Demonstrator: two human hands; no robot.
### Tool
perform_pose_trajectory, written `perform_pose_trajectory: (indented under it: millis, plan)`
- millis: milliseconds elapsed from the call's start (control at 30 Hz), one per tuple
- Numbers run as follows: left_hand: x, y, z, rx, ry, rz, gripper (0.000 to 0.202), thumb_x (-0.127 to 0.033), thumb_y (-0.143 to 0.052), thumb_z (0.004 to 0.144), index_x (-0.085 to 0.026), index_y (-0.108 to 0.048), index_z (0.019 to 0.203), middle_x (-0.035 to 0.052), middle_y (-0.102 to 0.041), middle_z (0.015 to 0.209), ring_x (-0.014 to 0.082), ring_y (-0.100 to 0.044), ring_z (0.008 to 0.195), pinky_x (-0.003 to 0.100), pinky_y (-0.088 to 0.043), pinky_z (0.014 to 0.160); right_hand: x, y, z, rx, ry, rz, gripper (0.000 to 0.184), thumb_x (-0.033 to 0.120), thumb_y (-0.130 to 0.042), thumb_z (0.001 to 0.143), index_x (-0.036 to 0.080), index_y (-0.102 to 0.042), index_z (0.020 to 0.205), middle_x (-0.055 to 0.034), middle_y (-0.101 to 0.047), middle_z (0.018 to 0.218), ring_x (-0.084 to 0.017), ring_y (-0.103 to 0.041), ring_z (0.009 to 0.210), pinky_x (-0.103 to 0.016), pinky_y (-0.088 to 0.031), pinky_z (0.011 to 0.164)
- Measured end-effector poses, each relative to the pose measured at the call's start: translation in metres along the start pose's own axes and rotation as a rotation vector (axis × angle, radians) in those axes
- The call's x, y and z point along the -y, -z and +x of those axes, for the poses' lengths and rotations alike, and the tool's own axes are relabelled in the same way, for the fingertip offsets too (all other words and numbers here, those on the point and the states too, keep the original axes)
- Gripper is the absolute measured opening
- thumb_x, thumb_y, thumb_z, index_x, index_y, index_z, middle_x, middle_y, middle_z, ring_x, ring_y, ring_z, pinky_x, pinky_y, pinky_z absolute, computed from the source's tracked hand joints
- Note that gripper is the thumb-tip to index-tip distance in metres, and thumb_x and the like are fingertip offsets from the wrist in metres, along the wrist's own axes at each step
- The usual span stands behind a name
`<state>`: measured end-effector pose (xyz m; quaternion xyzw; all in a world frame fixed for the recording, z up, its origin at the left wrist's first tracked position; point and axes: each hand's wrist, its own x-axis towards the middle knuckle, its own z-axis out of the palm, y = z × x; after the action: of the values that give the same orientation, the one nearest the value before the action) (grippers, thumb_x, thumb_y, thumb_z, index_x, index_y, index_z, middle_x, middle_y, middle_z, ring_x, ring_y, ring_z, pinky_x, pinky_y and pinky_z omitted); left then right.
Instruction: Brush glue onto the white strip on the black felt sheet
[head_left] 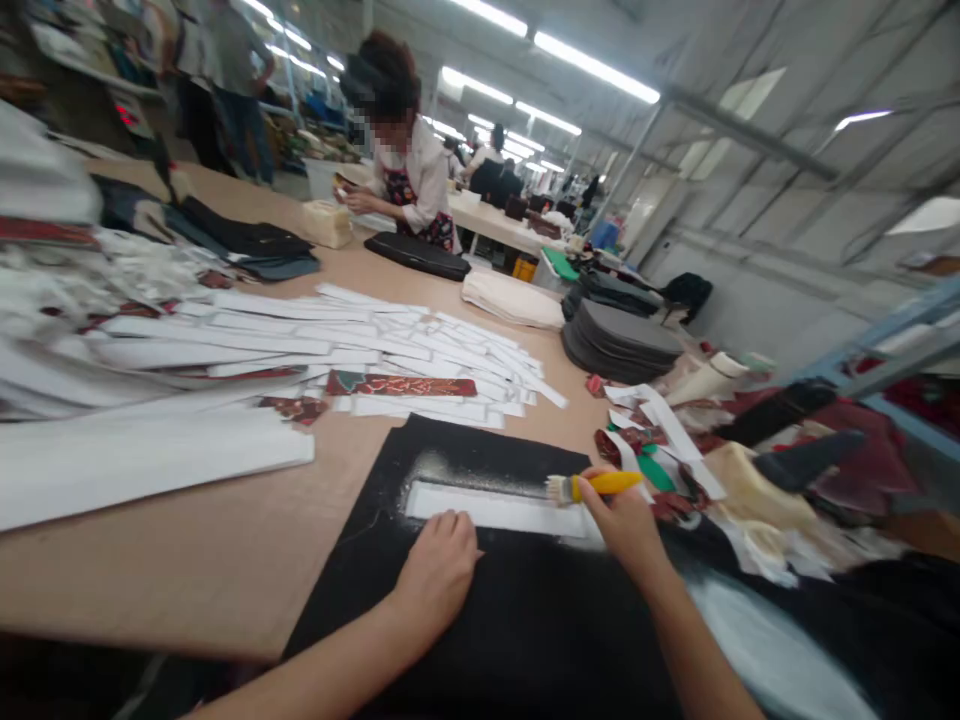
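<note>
The white strip (495, 510) lies flat on the black mat (525, 610), its long axis running 9 to 3 o'clock. The right hand (622, 520), at its 3 o'clock end, grips a yellow brush (592, 487), bristles at the strip's upper edge. The left hand (439, 570), at 7 o'clock, presses fingertips on it. More strips (375, 350) fan across the tabletop (225, 540) at 11 o'clock.

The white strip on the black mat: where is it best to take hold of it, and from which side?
Probably the left end of the white strip, from the near side. It lies flat; the left hand presses there, while the right hand holds the brush over its right end.
</note>
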<state>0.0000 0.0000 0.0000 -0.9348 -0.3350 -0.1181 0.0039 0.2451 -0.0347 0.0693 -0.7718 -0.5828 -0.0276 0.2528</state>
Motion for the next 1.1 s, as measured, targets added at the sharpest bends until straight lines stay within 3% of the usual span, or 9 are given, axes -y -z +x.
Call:
perform_pose_trajectory:
  millis: [133,267,433,533,700,800,867,1000,1100]
  plan:
    - [-0.007,-0.01,0.003,0.027,-0.001,-0.018,0.024,-0.02,-0.042,0.087,-0.007,-0.058,0.1,0.0126,-0.055,0.093,0.0239,-0.05,0.086,0.039,-0.041,0.074,0.092,-0.047,0.017,0.277,0.275,0.37,0.02,0.037,-0.046,0.082,0.022,-0.057,0.083,-0.0019,-0.063,0.081,-0.017,-0.058,0.075,-0.028,-0.044,0.071]
    - [-0.006,-0.022,0.002,0.001,-0.006,-0.063,0.026,-0.021,-0.039,0.088,-0.009,-0.058,0.102,0.0131,-0.056,0.101,0.0273,-0.048,0.097,0.042,-0.041,0.079,0.153,-0.077,0.031,0.502,0.626,0.321,0.009,0.025,-0.051,0.079,0.021,-0.059,0.077,0.0002,-0.062,0.074,-0.014,-0.056,0.071,-0.028,-0.041,0.074]
    - [-0.005,-0.021,0.002,0.038,-0.016,-0.062,0.028,-0.023,-0.039,0.089,-0.006,-0.059,0.099,0.0136,-0.056,0.096,0.0262,-0.049,0.091,0.042,-0.042,0.077,0.164,-0.08,0.051,0.385,0.806,0.119,0.009,0.022,-0.05,0.081,0.019,-0.058,0.077,-0.0017,-0.062,0.073,-0.015,-0.054,0.073,-0.032,-0.035,0.079]
    - [-0.005,-0.02,0.003,0.05,0.005,-0.08,0.029,-0.024,-0.039,0.089,-0.007,-0.057,0.101,0.0135,-0.056,0.095,0.0266,-0.049,0.092,0.043,-0.042,0.077,0.164,-0.077,0.052,0.477,0.856,0.132,0.007,0.024,-0.054,0.079,0.02,-0.059,0.076,0.0003,-0.06,0.067,-0.014,-0.053,0.067,-0.027,-0.036,0.072]
    - [-0.004,-0.023,0.004,0.014,-0.007,-0.063,0.023,-0.022,-0.045,0.086,-0.008,-0.059,0.097,0.0125,-0.056,0.094,0.0253,-0.05,0.089,0.041,-0.043,0.075,0.17,-0.075,0.048,0.415,0.794,0.123,0.008,0.025,-0.054,0.081,0.02,-0.059,0.078,-0.0005,-0.063,0.072,-0.014,-0.055,0.07,-0.028,-0.036,0.076]
    - [-0.005,-0.021,0.002,-0.037,-0.014,-0.018,0.023,-0.02,-0.046,0.085,-0.008,-0.06,0.098,0.0128,-0.056,0.097,0.0258,-0.05,0.09,0.041,-0.044,0.075,0.157,-0.07,0.045,0.515,0.72,0.178,0.007,0.026,-0.057,0.079,0.02,-0.061,0.078,0.0011,-0.065,0.074,-0.012,-0.057,0.069,-0.025,-0.038,0.077]
    - [-0.006,-0.018,-0.001,-0.048,-0.027,0.017,0.023,-0.019,-0.045,0.085,-0.009,-0.06,0.099,0.0118,-0.056,0.097,0.0251,-0.05,0.088,0.04,-0.045,0.075,0.128,-0.061,0.044,0.481,0.604,0.133,0.007,0.024,-0.057,0.078,0.019,-0.062,0.077,0.0007,-0.065,0.075,-0.012,-0.058,0.07,-0.025,-0.038,0.077]
    - [0.0,-0.009,0.001,-0.042,-0.055,0.047,0.022,-0.016,-0.042,0.086,-0.012,-0.061,0.096,0.0087,-0.057,0.088,0.023,-0.051,0.082,0.037,-0.045,0.07,0.028,-0.02,0.033,0.308,0.169,-0.041,0.012,0.023,-0.052,0.077,0.021,-0.063,0.073,0.0018,-0.064,0.066,-0.012,-0.057,0.061,-0.021,-0.039,0.061]
    - [0.003,0.0,0.018,0.018,-0.05,0.045,0.023,-0.016,-0.039,0.087,-0.014,-0.063,0.084,0.008,-0.057,0.082,0.0224,-0.052,0.079,0.035,-0.044,0.066,-0.038,0.018,0.011,0.139,-0.072,-0.185,0.018,0.023,-0.047,0.076,0.017,-0.061,0.066,-0.0046,-0.061,0.059,-0.017,-0.056,0.056,-0.027,-0.037,0.055]
